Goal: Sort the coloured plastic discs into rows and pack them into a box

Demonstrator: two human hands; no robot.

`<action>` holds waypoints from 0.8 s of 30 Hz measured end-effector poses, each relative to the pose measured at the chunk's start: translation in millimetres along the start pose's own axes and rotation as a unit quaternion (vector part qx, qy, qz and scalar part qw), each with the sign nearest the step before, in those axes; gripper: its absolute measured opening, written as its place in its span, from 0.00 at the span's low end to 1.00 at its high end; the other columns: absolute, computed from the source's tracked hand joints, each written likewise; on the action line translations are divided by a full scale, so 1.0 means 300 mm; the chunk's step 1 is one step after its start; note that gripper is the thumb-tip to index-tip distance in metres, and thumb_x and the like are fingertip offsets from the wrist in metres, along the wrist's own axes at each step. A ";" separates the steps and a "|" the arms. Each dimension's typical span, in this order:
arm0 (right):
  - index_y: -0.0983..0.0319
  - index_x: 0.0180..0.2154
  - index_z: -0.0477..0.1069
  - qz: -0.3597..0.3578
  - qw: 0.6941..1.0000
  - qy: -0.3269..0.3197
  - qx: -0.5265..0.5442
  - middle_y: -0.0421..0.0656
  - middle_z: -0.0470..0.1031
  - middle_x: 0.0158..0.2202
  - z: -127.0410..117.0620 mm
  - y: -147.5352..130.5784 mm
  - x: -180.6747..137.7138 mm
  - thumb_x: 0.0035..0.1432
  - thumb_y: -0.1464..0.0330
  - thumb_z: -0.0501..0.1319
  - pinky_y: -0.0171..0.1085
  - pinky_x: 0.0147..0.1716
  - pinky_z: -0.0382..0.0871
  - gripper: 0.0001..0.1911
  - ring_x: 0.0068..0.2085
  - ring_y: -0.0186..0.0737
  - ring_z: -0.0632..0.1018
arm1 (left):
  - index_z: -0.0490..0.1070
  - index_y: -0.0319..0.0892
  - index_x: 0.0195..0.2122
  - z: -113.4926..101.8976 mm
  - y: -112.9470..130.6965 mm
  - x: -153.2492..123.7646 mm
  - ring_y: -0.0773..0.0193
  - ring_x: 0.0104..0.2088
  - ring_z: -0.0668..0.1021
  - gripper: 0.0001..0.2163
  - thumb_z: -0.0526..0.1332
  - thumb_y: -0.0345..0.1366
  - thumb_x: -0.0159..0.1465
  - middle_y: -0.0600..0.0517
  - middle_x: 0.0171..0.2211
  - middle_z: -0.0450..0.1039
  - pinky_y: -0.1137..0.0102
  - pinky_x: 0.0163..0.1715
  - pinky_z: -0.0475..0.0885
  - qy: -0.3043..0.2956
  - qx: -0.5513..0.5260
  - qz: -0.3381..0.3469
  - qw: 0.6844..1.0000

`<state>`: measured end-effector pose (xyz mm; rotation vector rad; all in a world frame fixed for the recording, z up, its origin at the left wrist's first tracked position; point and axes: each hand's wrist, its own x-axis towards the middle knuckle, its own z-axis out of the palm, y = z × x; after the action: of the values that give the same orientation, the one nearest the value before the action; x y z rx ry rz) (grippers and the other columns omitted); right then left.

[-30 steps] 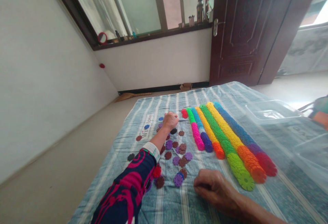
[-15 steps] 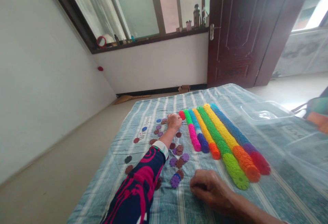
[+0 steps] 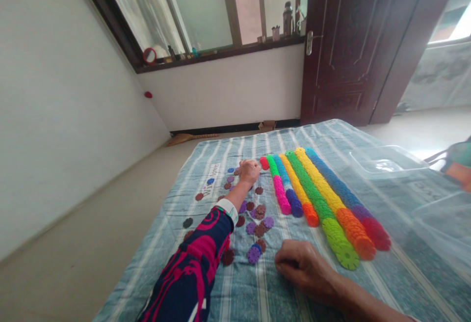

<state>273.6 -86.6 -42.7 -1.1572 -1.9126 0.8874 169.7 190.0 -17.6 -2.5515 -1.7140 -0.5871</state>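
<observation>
My left hand (image 3: 250,171) reaches far out over the striped cloth (image 3: 235,287), its fingers closed in a pinch right beside a short red stack of discs (image 3: 264,163); what it pinches is hidden. Long rows of stacked plastic discs (image 3: 320,204) in green, pink, blue, yellow, orange and red lie side by side to the right of it. Loose purple and brown discs (image 3: 257,219) are scattered under my left forearm. My right hand (image 3: 300,265) rests curled on the cloth near me, beside a purple disc (image 3: 253,254), fingers folded under.
A clear plastic box (image 3: 415,199) stands on the right of the cloth. Beyond the cloth lie bare floor, a white wall, a windowsill with small items (image 3: 221,49) and a dark wooden door (image 3: 353,42). A few stray discs (image 3: 188,222) lie near the cloth's left edge.
My left hand has shifted right from the loose discs to the red stack at the far end of the rows. My right hand has stayed curled in place.
</observation>
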 end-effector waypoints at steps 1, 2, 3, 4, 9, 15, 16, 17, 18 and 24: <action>0.62 0.27 0.72 0.002 1.000 -0.002 -0.002 0.39 0.71 0.26 -0.002 -0.003 -0.002 0.54 0.75 0.56 0.31 0.29 0.60 0.08 0.30 0.33 0.72 | 0.80 0.41 0.32 -0.023 -0.015 -0.008 0.59 0.43 0.76 0.11 0.57 0.32 0.57 0.47 0.37 0.80 0.66 0.50 0.65 -0.002 -0.001 0.001 1.000; 0.62 0.27 0.72 0.002 1.000 -0.003 -0.003 0.39 0.71 0.26 -0.005 -0.006 -0.004 0.55 0.75 0.56 0.31 0.30 0.60 0.08 0.30 0.33 0.72 | 0.80 0.41 0.32 -0.049 -0.035 -0.020 0.59 0.43 0.76 0.10 0.57 0.32 0.57 0.48 0.37 0.80 0.67 0.50 0.65 -0.005 -0.002 0.001 1.000; 0.62 0.27 0.72 0.002 1.000 -0.004 -0.003 0.39 0.71 0.27 -0.007 -0.010 -0.007 0.55 0.75 0.56 0.31 0.30 0.61 0.08 0.30 0.33 0.72 | 0.80 0.41 0.32 -0.078 -0.058 -0.037 0.60 0.43 0.76 0.11 0.57 0.32 0.57 0.48 0.37 0.80 0.68 0.49 0.65 -0.010 -0.002 0.002 1.000; 0.62 0.28 0.72 0.004 1.000 -0.005 -0.002 0.39 0.71 0.27 -0.010 -0.013 -0.009 0.56 0.74 0.56 0.31 0.30 0.61 0.08 0.30 0.33 0.72 | 0.80 0.41 0.32 -0.109 -0.084 -0.058 0.60 0.42 0.77 0.11 0.56 0.32 0.57 0.47 0.37 0.80 0.68 0.48 0.66 -0.016 -0.001 0.002 1.000; 0.62 0.28 0.72 0.013 1.000 -0.018 -0.013 0.40 0.72 0.28 -0.018 -0.010 -0.018 0.57 0.73 0.56 0.32 0.31 0.62 0.08 0.31 0.34 0.73 | 0.80 0.42 0.28 -0.274 -0.252 -0.227 0.62 0.36 0.78 0.09 0.58 0.32 0.53 0.51 0.31 0.80 0.73 0.39 0.68 -0.075 -0.007 0.003 0.997; 0.62 0.29 0.72 0.012 0.999 -0.018 -0.024 0.40 0.72 0.27 -0.017 0.004 -0.023 0.57 0.72 0.56 0.33 0.30 0.64 0.07 0.30 0.35 0.72 | 0.76 0.42 0.23 -0.403 -0.389 -0.490 0.67 0.26 0.73 0.08 0.57 0.32 0.52 0.56 0.20 0.72 0.75 0.30 0.64 -0.194 -0.056 -0.007 0.979; 0.62 0.29 0.72 0.013 0.999 -0.018 -0.027 0.40 0.72 0.27 -0.017 0.004 -0.024 0.58 0.71 0.56 0.33 0.30 0.64 0.08 0.30 0.35 0.72 | 0.76 0.42 0.23 -0.412 -0.393 -0.524 0.67 0.26 0.73 0.08 0.57 0.32 0.52 0.56 0.20 0.72 0.75 0.30 0.64 -0.205 -0.068 -0.004 0.976; 0.62 0.29 0.72 0.015 0.999 -0.019 -0.029 0.40 0.72 0.27 -0.018 0.002 -0.025 0.58 0.71 0.56 0.33 0.30 0.64 0.08 0.30 0.36 0.73 | 0.76 0.42 0.24 -0.416 -0.392 -0.554 0.67 0.27 0.73 0.07 0.57 0.32 0.52 0.56 0.22 0.73 0.75 0.30 0.64 -0.215 -0.077 0.004 0.974; 0.62 0.29 0.72 0.015 0.999 -0.020 -0.030 0.40 0.73 0.27 -0.019 0.000 -0.026 0.58 0.71 0.56 0.34 0.31 0.64 0.08 0.30 0.36 0.73 | 0.76 0.42 0.25 -0.419 -0.386 -0.578 0.67 0.28 0.73 0.07 0.58 0.32 0.52 0.56 0.24 0.73 0.75 0.31 0.64 -0.220 -0.084 0.012 0.972; 0.61 0.29 0.71 0.014 0.999 -0.014 -0.041 0.40 0.73 0.27 -0.021 -0.005 -0.030 0.58 0.71 0.55 0.34 0.31 0.64 0.08 0.31 0.36 0.73 | 0.76 0.43 0.26 -0.411 -0.335 -0.625 0.65 0.31 0.72 0.04 0.63 0.34 0.50 0.55 0.27 0.69 0.74 0.33 0.64 -0.235 -0.058 0.028 0.970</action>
<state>281.4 -94.2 -40.5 -1.2274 -1.9769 0.8514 -19.1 36.5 18.6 -2.9944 -1.7563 -0.0769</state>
